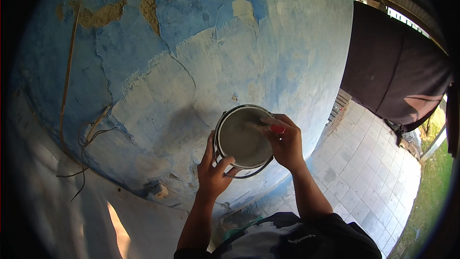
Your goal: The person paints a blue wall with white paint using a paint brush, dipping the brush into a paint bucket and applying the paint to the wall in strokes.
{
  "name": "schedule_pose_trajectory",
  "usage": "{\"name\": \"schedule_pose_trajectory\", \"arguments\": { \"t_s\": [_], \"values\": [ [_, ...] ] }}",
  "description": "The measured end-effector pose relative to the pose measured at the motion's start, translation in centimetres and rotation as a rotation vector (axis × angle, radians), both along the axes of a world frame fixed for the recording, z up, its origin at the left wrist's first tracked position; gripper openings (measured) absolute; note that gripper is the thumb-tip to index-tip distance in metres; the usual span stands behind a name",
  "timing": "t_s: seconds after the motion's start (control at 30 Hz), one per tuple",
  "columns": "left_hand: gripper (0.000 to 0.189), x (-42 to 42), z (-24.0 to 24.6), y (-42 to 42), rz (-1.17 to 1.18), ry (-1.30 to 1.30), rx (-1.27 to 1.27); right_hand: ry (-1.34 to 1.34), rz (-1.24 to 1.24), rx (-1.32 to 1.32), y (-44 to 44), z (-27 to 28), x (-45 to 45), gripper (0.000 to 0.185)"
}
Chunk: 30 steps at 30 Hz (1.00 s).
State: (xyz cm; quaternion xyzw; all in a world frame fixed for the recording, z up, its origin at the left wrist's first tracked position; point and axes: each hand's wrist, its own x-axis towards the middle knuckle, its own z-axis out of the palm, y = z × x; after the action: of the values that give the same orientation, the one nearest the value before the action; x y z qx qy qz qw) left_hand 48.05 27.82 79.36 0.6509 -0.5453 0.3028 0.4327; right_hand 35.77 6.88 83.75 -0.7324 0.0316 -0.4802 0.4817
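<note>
A small round bucket (239, 151) with a wire handle (248, 177) is held up in front of the wall, its mouth facing me. Inside is a greyish, smooth-looking material. My left hand (215, 172) grips the bucket from the lower left, thumb over the rim and fingers around the side. Over the right part of the opening, my right hand (287, 142) pinches a small tool with a red part (277, 128). Fingers hide most of that tool, and its end over the bucket is blurred, so its kind is unclear.
A blue wall (222, 57) with pale brushed patches, cracks and flaked plaster stands before me. Loose wires (85, 147) and a small box-shaped fitting (160, 190) are low on the left. Floor tiles (359, 162), a dark hanging cloth (391, 64) and grass (433, 183) lie right.
</note>
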Motion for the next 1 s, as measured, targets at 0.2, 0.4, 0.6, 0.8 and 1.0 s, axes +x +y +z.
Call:
{"name": "schedule_pose_trajectory", "arguments": {
  "t_s": [0.2,0.4,0.6,0.8,1.0],
  "values": [
    [0.049,-0.7,2.0,-0.1,-0.013,0.120,0.028,0.025,-0.009,0.039,-0.5,-0.4,-0.8,0.027],
    [0.054,-2.0,3.3,0.0,0.138,0.266,0.283,0.063,-0.099,-0.123,-0.7,0.3,-1.2,0.030],
    [0.049,-2.3,-0.9,-0.4,0.172,0.273,0.179,-0.019,-0.125,-0.261,-1.1,0.8,-0.7,0.031],
    [0.043,-2.6,-2.6,-0.1,0.200,0.231,0.017,0.030,-0.237,-0.519,-0.6,0.7,-1.7,0.034],
    [0.036,-2.5,-2.1,0.2,0.236,0.123,0.003,0.059,-0.161,-0.581,-0.1,1.7,-3.4,0.032]
  ]
}}
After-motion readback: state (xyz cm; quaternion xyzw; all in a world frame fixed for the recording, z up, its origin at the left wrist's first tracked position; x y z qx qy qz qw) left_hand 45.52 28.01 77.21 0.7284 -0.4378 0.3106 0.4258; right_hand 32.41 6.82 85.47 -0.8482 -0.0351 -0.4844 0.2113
